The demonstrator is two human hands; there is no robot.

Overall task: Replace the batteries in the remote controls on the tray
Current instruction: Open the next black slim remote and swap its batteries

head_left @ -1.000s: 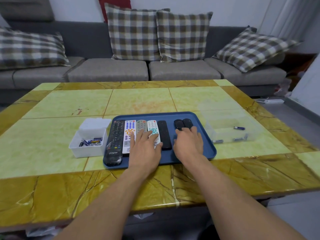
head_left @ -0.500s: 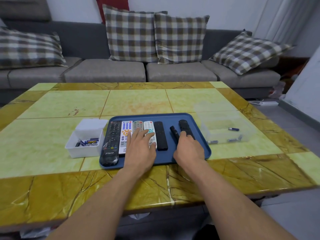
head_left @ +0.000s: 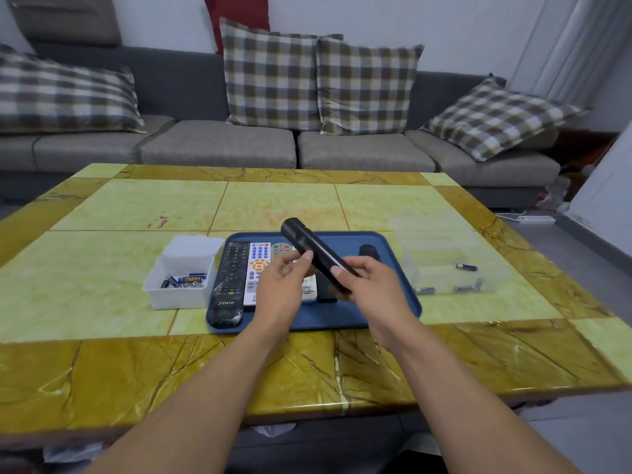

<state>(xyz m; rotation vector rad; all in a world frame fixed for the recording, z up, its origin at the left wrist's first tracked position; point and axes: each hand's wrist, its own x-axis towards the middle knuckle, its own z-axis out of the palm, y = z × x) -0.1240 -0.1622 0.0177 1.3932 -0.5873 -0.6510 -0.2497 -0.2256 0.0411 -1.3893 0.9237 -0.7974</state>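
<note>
A slim black remote (head_left: 313,249) is lifted above the blue tray (head_left: 396,268), tilted with its far end up to the left. My right hand (head_left: 369,285) grips its near end, and my left hand (head_left: 284,285) holds its middle with the thumb on top. On the tray lie a large black remote (head_left: 231,282), a white remote with coloured buttons (head_left: 256,268), a grey remote (head_left: 282,248) partly hidden by my left hand, and a small black remote (head_left: 369,251) at the right.
A white box (head_left: 179,289) with several batteries stands left of the tray. A clear plastic bin (head_left: 448,265) holding a few batteries sits to the right. The tiled green and amber table (head_left: 136,206) stands in front of a grey sofa with plaid cushions.
Both hands rested on the tray before. My right hand picked up a slim black remote and raised it, and my left hand came off the white remotes to hold it too.
</note>
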